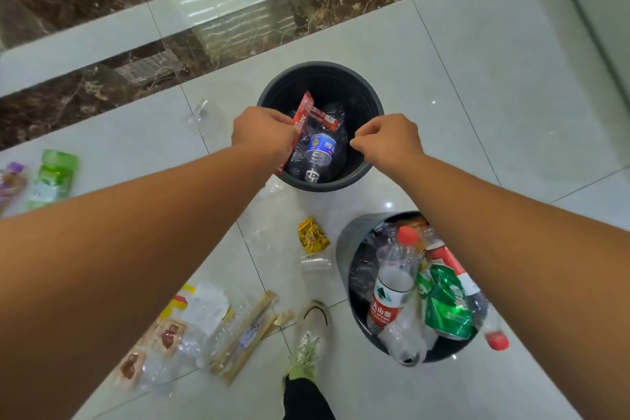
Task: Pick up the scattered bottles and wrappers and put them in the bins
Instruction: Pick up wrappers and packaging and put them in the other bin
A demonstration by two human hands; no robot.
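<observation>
Reaching out over the far black bin [370,97], both bare arms stretch forward from the near edge of the view. The left hand [264,133] grips a long red wrapper [301,119] at the bin's left rim, the wrapper slanting down into the opening. The right hand [388,141] hangs over the right rim with its fingers curled shut; whether it pinches anything cannot be told. Inside this bin lie a crushed clear bottle with a blue label [322,152] and another red wrapper [325,119]. A second bin [342,249] stands nearer and to the right, heaped with a red-labelled clear bottle [388,297], a crumpled green bag [445,303] and a red-capped bottle [491,327] sticking out over its near rim; the right forearm crosses over part of it. On the pale tiled floor [477,78] between the bins lies a gold wrapper [312,235] with a clear packet [317,262] just beside it. Near left, partly hidden by the left forearm, sits a cluster of clear wrappers, long beige stick packets [249,334] and a crushed clear bottle. Far left rests a green-labelled bottle [54,177]. A shoe [310,337] shows near the second bin
</observation>
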